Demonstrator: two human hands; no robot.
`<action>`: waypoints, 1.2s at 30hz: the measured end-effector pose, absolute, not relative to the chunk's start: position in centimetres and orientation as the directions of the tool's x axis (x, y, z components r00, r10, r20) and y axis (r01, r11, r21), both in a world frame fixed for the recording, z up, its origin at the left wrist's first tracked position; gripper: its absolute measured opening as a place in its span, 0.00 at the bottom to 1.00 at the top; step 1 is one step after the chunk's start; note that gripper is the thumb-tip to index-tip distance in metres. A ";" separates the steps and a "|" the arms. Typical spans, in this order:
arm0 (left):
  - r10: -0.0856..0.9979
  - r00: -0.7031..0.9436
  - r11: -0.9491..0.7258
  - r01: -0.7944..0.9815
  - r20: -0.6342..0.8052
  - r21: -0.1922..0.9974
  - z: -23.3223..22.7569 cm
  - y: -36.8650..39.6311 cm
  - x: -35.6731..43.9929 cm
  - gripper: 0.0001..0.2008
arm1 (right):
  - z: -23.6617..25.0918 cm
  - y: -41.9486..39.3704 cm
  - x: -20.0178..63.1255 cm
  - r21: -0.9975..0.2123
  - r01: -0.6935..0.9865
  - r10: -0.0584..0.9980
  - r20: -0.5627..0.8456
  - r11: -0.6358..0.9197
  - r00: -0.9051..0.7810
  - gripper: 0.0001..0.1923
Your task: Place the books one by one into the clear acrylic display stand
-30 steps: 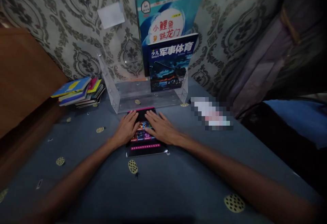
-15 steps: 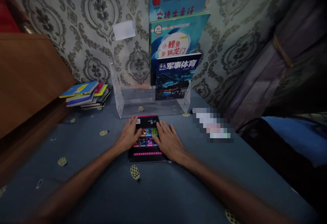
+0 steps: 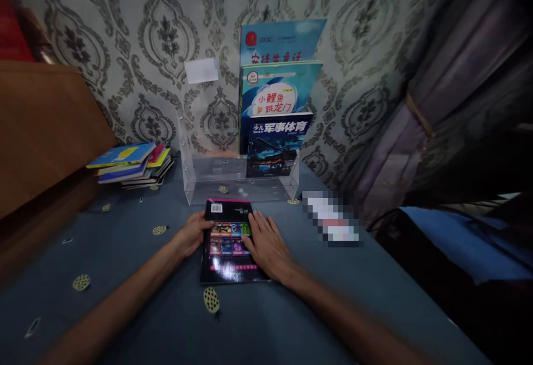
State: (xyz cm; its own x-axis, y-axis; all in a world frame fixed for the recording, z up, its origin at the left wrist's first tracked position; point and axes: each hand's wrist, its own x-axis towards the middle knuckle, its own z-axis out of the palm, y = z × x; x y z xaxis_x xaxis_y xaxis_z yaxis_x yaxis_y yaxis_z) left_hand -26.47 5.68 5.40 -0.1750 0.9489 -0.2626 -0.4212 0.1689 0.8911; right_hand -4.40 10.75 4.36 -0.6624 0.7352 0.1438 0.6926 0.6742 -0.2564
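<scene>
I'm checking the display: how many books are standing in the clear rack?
3, stepped on the right side of the clear rack: the dark blue book in front, the teal book behind it, the blue book rearmost. Others may be hidden behind.

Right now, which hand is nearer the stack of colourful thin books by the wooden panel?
Left. The left hand grips the left edge of the black glossy book, on the side facing the stack of colourful thin books. The right hand lies flat on its right half, farther away.
</scene>
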 end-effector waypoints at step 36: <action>0.892 -0.176 -0.319 0.410 0.417 0.855 7.0 6.4 -23.1 0.30 | 8.0 13.0 -0.9 -0.652 0.337 0.731 0.557 0.679 -0.395 0.10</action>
